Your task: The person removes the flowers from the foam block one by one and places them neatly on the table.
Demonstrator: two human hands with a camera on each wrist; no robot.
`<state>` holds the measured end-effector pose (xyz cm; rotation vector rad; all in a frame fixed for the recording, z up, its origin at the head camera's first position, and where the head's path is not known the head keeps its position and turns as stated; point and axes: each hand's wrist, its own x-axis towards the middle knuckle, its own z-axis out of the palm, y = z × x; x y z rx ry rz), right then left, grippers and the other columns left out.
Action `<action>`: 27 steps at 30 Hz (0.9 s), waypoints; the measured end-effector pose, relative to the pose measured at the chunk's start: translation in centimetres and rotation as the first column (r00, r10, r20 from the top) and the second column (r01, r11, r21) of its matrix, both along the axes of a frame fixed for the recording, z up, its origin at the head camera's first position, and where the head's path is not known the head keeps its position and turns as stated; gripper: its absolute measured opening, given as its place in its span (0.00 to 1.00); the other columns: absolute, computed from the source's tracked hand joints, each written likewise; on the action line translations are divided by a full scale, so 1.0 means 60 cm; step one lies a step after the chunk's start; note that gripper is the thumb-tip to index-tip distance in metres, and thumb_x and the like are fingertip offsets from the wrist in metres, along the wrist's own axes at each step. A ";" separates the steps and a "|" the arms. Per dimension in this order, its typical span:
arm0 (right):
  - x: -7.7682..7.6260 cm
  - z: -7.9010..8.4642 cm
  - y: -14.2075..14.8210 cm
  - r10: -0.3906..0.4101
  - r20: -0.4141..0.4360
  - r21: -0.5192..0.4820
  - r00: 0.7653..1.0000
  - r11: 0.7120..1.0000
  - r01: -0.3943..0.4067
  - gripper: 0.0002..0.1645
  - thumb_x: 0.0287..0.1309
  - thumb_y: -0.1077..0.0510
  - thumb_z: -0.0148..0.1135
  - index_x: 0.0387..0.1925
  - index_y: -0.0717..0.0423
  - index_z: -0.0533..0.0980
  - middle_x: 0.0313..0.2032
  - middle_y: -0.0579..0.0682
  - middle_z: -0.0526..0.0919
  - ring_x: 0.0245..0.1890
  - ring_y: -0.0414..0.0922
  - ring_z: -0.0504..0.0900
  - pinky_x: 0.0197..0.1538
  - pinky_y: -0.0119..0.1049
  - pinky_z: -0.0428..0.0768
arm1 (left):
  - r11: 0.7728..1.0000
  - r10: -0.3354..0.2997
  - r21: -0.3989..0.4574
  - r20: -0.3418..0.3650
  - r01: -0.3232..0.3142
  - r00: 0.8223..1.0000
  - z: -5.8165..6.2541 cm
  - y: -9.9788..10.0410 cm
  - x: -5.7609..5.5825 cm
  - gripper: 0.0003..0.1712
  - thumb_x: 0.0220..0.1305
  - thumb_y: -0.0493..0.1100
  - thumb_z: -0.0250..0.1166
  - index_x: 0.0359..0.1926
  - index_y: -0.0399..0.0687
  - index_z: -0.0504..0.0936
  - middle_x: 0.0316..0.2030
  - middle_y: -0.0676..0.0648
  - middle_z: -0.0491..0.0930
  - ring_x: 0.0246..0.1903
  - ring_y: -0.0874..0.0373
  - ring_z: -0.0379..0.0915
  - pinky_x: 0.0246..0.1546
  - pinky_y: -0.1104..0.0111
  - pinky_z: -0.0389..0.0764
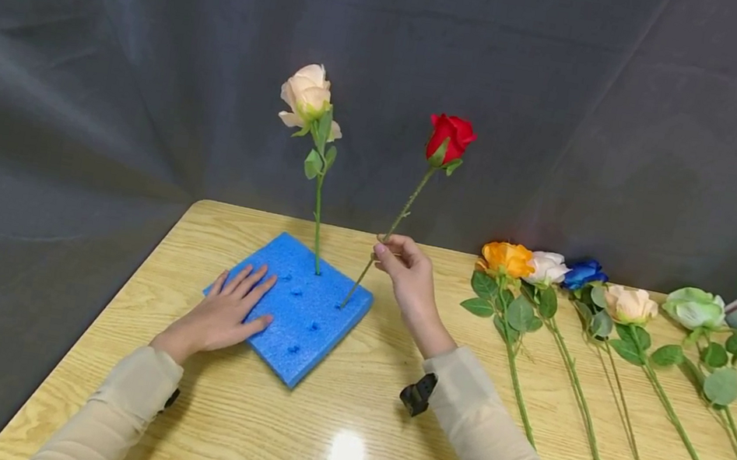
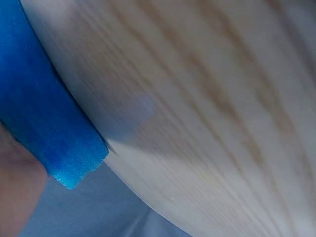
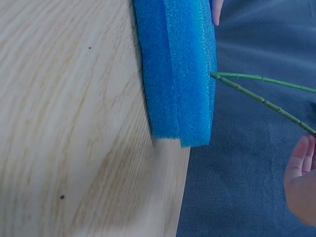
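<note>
A blue foam block (image 1: 298, 330) with several small holes lies on the table. My left hand (image 1: 224, 320) rests flat on its left part, fingers spread. My right hand (image 1: 408, 275) pinches the stem of a red rose (image 1: 450, 139) between thumb and fingers. The rose leans to the right, and its lower end meets the foam at a hole near the right corner. In the right wrist view that stem (image 3: 266, 102) reaches the foam's top face. A cream rose (image 1: 307, 96) stands nearly upright in the block, towards its back.
On the table's right side lie several roses: an orange one (image 1: 507, 259), a white one (image 1: 548, 269), a blue one (image 1: 584, 274), a peach one (image 1: 631, 306) and a pale green one (image 1: 695, 309). A dark cloth (image 1: 396, 30) hangs behind the wooden table (image 1: 283, 438).
</note>
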<state>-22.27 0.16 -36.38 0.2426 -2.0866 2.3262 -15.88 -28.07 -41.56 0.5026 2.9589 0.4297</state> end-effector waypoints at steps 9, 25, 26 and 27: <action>0.000 0.005 -0.002 -0.002 -0.024 -0.035 1.000 0.999 0.001 0.17 0.65 0.67 0.54 0.54 0.69 0.71 0.33 0.33 0.78 0.34 0.30 0.79 0.42 0.25 0.80 | 1.000 -0.001 0.017 -0.002 0.002 1.000 0.000 0.001 -0.001 0.41 0.70 0.59 0.48 0.75 0.44 0.48 0.76 0.38 0.43 0.75 0.38 0.34 0.70 0.39 0.35; -0.004 0.025 0.027 0.028 -0.029 -0.065 0.999 0.997 -0.030 0.20 0.66 0.66 0.52 0.59 0.67 0.68 0.31 0.35 0.78 0.35 0.32 0.81 0.46 0.29 0.82 | 1.000 0.012 0.012 0.008 -0.012 1.000 0.001 0.001 0.001 0.41 0.70 0.58 0.49 0.75 0.45 0.48 0.76 0.40 0.42 0.75 0.38 0.34 0.71 0.39 0.35; -0.003 0.026 0.029 0.032 -0.027 -0.058 0.999 0.998 -0.034 0.20 0.66 0.66 0.52 0.58 0.67 0.69 0.31 0.35 0.78 0.35 0.32 0.81 0.46 0.29 0.82 | 1.000 0.012 0.013 0.008 -0.012 1.000 0.001 0.001 0.001 0.41 0.70 0.58 0.49 0.75 0.45 0.48 0.76 0.40 0.42 0.75 0.38 0.34 0.71 0.39 0.35; -0.003 0.027 0.032 0.037 -0.028 -0.051 0.999 0.998 -0.039 0.20 0.66 0.66 0.52 0.58 0.67 0.69 0.31 0.35 0.78 0.35 0.32 0.81 0.47 0.29 0.82 | 1.000 0.012 0.013 0.008 -0.012 1.000 0.001 0.001 0.001 0.41 0.70 0.58 0.49 0.75 0.45 0.48 0.76 0.40 0.42 0.75 0.38 0.34 0.71 0.39 0.35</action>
